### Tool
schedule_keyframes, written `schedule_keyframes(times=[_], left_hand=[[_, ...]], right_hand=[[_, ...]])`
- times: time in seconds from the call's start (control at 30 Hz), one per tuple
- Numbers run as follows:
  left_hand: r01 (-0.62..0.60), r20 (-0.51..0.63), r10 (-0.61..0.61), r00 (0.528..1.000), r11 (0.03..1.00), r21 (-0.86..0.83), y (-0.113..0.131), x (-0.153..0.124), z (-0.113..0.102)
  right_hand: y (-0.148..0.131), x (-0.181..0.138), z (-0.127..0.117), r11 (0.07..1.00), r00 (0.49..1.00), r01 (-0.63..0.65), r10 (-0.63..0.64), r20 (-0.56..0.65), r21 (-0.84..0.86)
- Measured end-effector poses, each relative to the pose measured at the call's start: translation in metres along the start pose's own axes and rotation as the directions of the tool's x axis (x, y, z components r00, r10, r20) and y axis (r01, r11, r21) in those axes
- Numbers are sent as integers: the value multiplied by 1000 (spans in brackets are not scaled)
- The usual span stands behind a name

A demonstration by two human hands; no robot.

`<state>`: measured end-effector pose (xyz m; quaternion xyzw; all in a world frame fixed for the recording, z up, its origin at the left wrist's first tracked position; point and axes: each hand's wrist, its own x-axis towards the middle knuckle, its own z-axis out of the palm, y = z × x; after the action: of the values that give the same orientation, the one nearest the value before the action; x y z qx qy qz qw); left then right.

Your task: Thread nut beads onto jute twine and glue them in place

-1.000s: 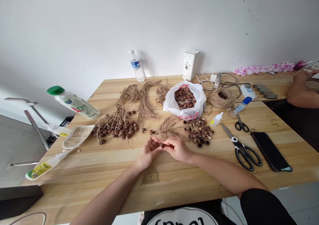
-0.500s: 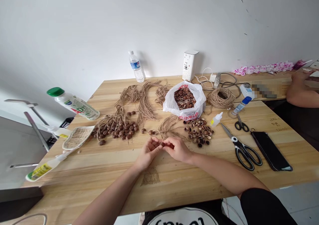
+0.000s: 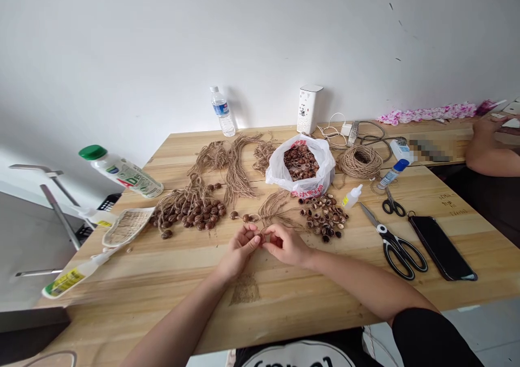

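Note:
My left hand (image 3: 242, 248) and my right hand (image 3: 286, 244) meet at the front middle of the table, fingers pinched together. Between their fingertips is a small brown nut shell (image 3: 261, 238), mostly hidden; a thin strand of twine seems to run from it. Just beyond the fingers lie loose twine strands (image 3: 276, 207) and a few brown shells (image 3: 246, 217). Right of them spreads a group of open half shells (image 3: 325, 215). To the left is a pile of nuts on twine (image 3: 199, 212).
Behind stand a plastic bag of shells (image 3: 303, 185), a twine coil (image 3: 361, 161) and a water bottle (image 3: 222, 112). Large scissors (image 3: 392, 242), small scissors (image 3: 392, 206), a phone (image 3: 442, 246) and a glue bottle (image 3: 351, 195) lie right. Another person's arm (image 3: 491, 150) rests far right.
My fingertips have shifted slightly around the small shell, which is now more covered. The camera view has tilted a little; the other things lie as before.

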<state>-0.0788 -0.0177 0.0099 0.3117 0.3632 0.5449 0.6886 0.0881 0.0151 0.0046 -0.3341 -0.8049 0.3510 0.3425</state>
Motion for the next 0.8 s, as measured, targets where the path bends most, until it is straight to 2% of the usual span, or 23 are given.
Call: schedule_keyframes(times=[0.27, 0.47, 0.8], left_hand=[[41, -10, -43, 999, 991, -131, 7, 1, 3], [92, -38, -100, 994, 981, -169, 8, 1, 4], [109, -72, -127, 989, 970, -217, 7, 1, 5]], right_hand=[[-1, 3, -4, 1000, 1000, 5, -4, 16, -27], [0, 4, -5, 998, 1000, 13, -12, 24, -69], [0, 4, -4, 996, 999, -10, 13, 42, -83]])
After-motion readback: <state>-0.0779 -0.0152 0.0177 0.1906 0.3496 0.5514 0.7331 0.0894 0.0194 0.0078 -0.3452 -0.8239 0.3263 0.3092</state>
